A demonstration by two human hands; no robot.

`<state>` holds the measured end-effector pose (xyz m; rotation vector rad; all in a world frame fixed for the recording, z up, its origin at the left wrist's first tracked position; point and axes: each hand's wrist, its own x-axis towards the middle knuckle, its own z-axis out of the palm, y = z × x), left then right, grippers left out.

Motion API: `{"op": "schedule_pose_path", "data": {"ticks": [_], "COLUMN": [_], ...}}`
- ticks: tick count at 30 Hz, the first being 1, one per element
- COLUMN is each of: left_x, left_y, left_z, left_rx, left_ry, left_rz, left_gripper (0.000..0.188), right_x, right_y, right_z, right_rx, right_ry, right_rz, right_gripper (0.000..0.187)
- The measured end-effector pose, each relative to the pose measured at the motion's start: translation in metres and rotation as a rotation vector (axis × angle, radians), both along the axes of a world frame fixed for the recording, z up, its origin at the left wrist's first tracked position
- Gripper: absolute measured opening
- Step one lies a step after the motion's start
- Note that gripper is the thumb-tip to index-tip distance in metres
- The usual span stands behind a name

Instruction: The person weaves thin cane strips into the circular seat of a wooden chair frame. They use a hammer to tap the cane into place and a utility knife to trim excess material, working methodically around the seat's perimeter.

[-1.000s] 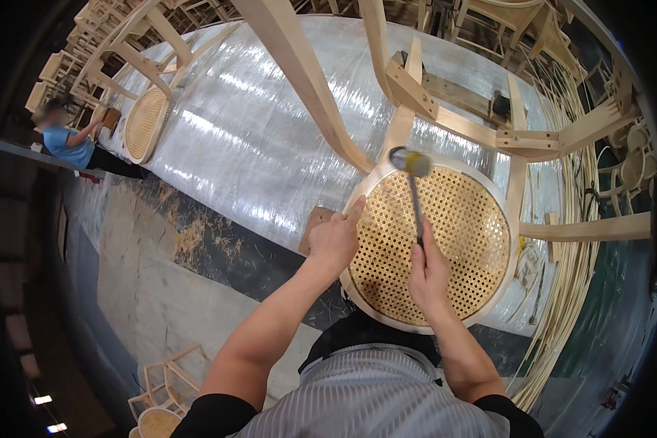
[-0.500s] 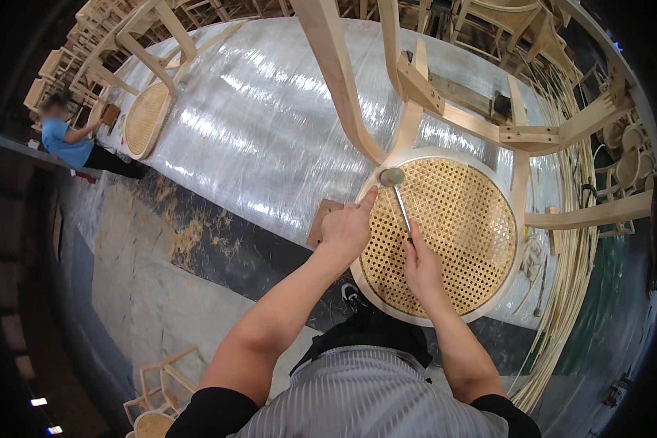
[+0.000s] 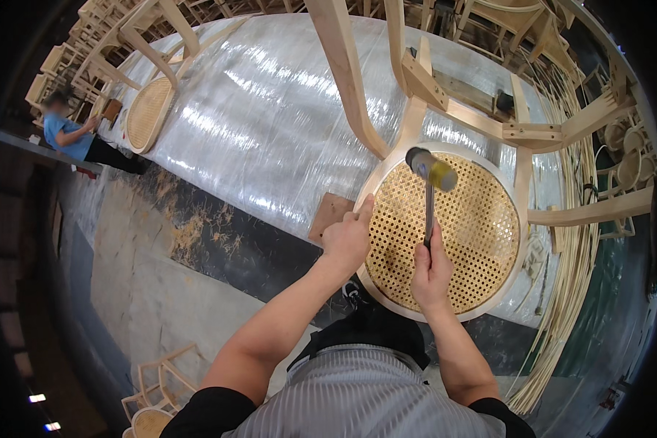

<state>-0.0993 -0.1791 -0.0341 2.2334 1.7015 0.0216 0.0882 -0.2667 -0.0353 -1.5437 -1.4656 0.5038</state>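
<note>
A round chair seat (image 3: 482, 241) of woven cane in a pale wooden frame lies before me, with the chair's legs and backrest reaching out beyond it. My left hand (image 3: 347, 237) grips the frame's left edge, one digit stretched along the rim and the others curled; their tips are partly hidden. In my right hand (image 3: 432, 274), the dark handle of a two-faced mallet (image 3: 432, 171) is held over the cane. The mallet's head, dark at one end and yellowish at the other, is blurred and appears lifted off the seat.
Plastic film covers the worktable (image 3: 270, 109). A brown wooden block (image 3: 330, 217) lies beside my left hand. Long cane strips (image 3: 562, 292) hang at the right. Another cane-seated chair (image 3: 150, 115) lies far left, near a co-worker in blue (image 3: 69, 135). Shavings (image 3: 193, 223) litter the floor.
The mallet head has come away from the rim, up and to the right over the cane. My right hand has shifted slightly right; my left stays at the rim.
</note>
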Motion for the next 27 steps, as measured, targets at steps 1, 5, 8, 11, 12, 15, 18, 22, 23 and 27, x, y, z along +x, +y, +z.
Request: {"op": "schedule_pose_path", "data": {"ticks": [1,5,8,11,12,15,18,22,23,27], "left_x": [0.003,-0.001,-0.002,-0.003,0.0,0.005,0.001,0.0,0.0,0.004], "left_y": [0.001,0.002,0.0,0.0,0.0,0.002,0.001,0.001,0.001,0.0], "left_z": [-0.001,-0.004,-0.004,-0.009,-0.008,-0.001,0.001,0.0,0.0,0.006], "left_rx": [0.008,0.04,0.019,0.056,0.036,-0.008,-0.029,-0.032,-0.03,-0.089], "left_ry": [-0.003,0.065,0.033,-0.026,-0.02,0.003,0.025,0.012,0.011,0.023], "left_rz": [-0.003,-0.018,0.01,0.029,0.023,0.006,0.015,0.042,0.046,0.04], "left_gripper": [0.08,0.079,0.078,0.078,0.078,0.079,0.078,0.078,0.077,0.076], "right_x": [-0.002,0.005,0.003,0.0,0.003,0.01,0.014,0.017,0.02,0.034], "right_y": [0.003,0.007,0.003,-0.002,-0.002,0.002,-0.002,-0.019,-0.022,-0.044], "right_z": [-0.008,0.003,0.007,-0.005,-0.014,-0.025,-0.006,-0.007,-0.008,-0.022], "right_rx": [0.034,-0.432,-0.285,0.06,-0.009,-0.223,-0.402,-0.219,-0.189,-0.22], "right_ry": [-0.074,-0.09,-0.015,0.045,-0.017,-0.12,0.047,0.153,0.179,0.281], "right_rz": [0.008,0.098,0.044,0.0,0.037,0.103,0.105,0.03,0.017,-0.05], "right_gripper": [0.054,0.054,0.054,0.055,0.055,0.056,0.055,0.055,0.055,0.055]}}
